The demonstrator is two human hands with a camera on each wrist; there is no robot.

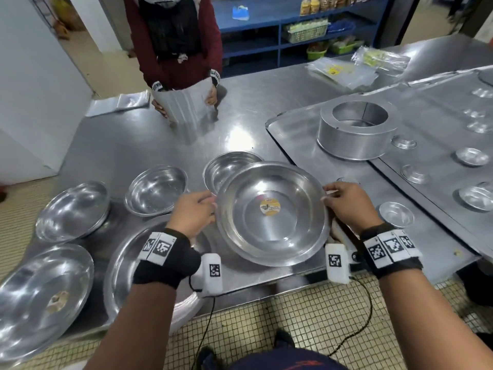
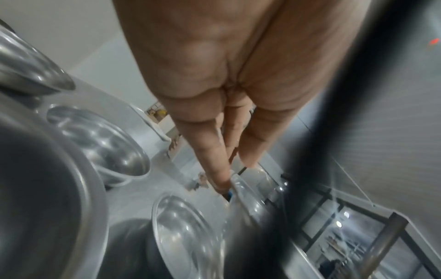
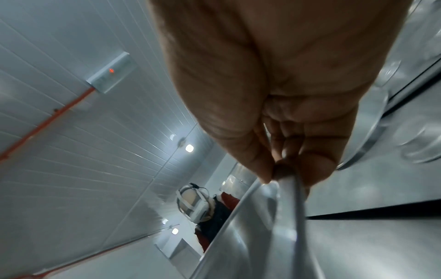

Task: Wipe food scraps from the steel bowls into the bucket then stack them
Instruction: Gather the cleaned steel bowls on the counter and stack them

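Note:
A wide steel bowl (image 1: 272, 231) with a yellow sticker in its bottom is tilted toward me over the table's near edge. My left hand (image 1: 212, 206) holds its left rim, thumb on top. In the left wrist view the left hand (image 2: 236, 169) has its fingertips on either side of the bowl's rim (image 2: 248, 192). My right hand (image 1: 326, 194) pinches the right rim, and the right wrist view shows the right hand (image 3: 284, 175) with thumb and fingers closed on the bowl's edge (image 3: 288, 200). Several other steel bowls stand to the left; one (image 1: 42, 295) holds a food scrap. No bucket is in view.
Behind the held bowl sits a smaller bowl (image 1: 229, 166). A large bowl (image 1: 125, 263) lies under my left forearm. At the right, a raised steel tray (image 1: 298, 134) carries a round pot (image 1: 354, 132) and small dishes. Across the table, a person (image 1: 176, 49) handles plastic bags.

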